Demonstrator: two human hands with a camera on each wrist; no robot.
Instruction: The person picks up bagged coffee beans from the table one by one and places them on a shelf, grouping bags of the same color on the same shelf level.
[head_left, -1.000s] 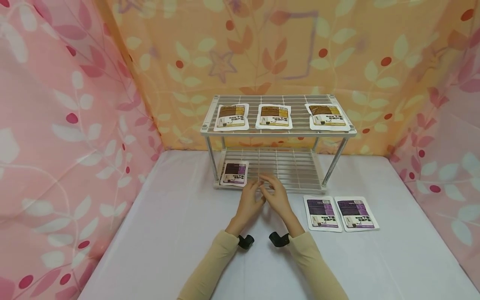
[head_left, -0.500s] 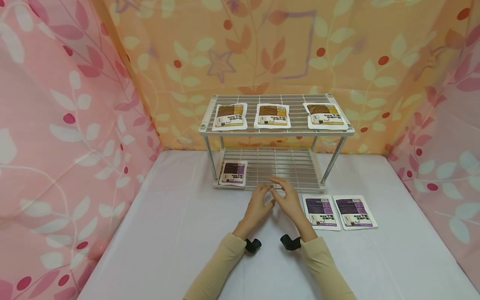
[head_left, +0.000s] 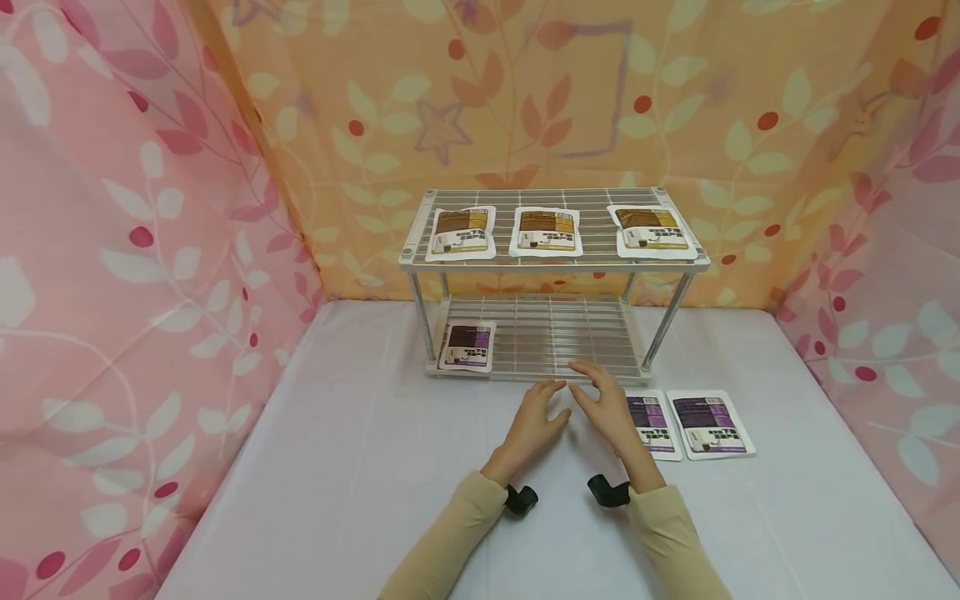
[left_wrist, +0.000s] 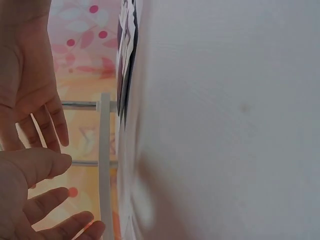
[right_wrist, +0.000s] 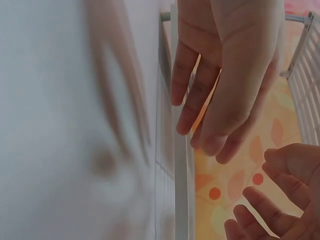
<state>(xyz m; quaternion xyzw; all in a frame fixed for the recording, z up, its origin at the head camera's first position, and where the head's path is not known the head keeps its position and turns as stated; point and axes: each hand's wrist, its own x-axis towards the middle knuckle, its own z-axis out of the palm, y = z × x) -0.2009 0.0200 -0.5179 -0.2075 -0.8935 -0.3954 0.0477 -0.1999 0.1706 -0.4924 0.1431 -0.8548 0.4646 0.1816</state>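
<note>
Head view: my right hand (head_left: 611, 408) hovers with relaxed, spread fingers, holding nothing, over the left edge of the nearer purple-labelled white pouch (head_left: 651, 426) on the white table (head_left: 337, 467) — just in front of the white wire two-tier rack (head_left: 553, 258). My left hand (head_left: 534, 425), equally loose, hangs beside it. I'd best pinch the pouch's edge and lift it flat — clear of its twin (head_left: 709, 425).

White-coated metal wire rack (head_left: 553, 265). Glossy plastic pouches (head_left: 708, 424). Matt, smooth white cloth covers the desk (head_left: 360, 467).
</note>
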